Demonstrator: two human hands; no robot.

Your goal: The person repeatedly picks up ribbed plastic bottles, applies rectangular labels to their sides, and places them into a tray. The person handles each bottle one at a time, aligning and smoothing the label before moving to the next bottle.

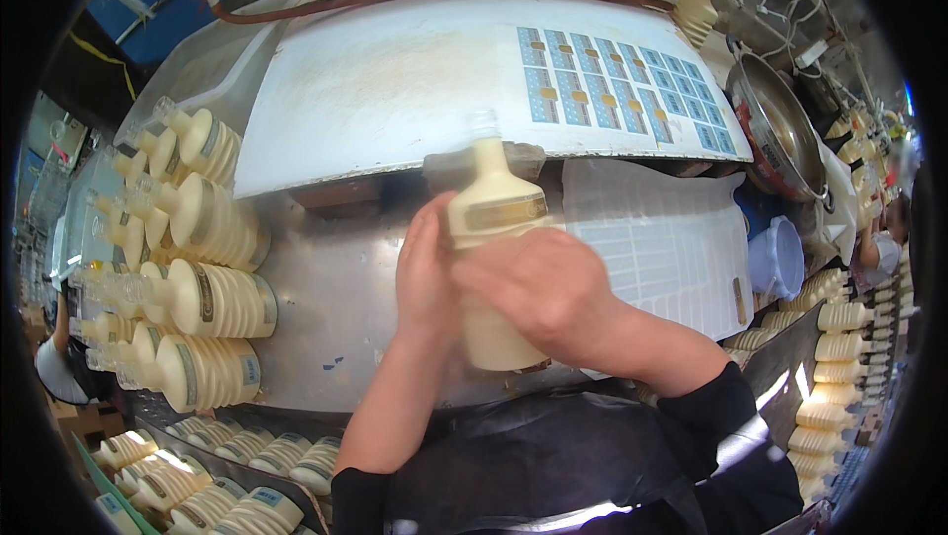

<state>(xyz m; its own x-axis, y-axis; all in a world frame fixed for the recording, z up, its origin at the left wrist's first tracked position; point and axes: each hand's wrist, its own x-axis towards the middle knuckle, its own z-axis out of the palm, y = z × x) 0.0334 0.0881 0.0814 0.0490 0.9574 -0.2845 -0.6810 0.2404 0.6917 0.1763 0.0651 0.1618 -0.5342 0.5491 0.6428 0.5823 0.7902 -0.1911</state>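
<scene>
A cream-coloured bottle [491,347] with a clear threaded neck and ridged body is held in front of me, neck pointing away. My left hand [425,259] grips its left side, the fingers along the edge. Across the middle of the bottle lies my right hand [538,283], its fingers curled over the front and smeared by motion. A label band [506,211] shows on the bottle just above that hand. What is under the right fingers is hidden. Beyond the neck, a white board [395,81] carries a sheet of blue labels [592,81].
Similar bottles [212,224] lie stacked on the left of the metal table [326,288]. More fill trays at lower left [242,446] and right [839,372]. A translucent sheet [657,239], a lavender bucket [777,257] and a metal pan [780,125] are to the right.
</scene>
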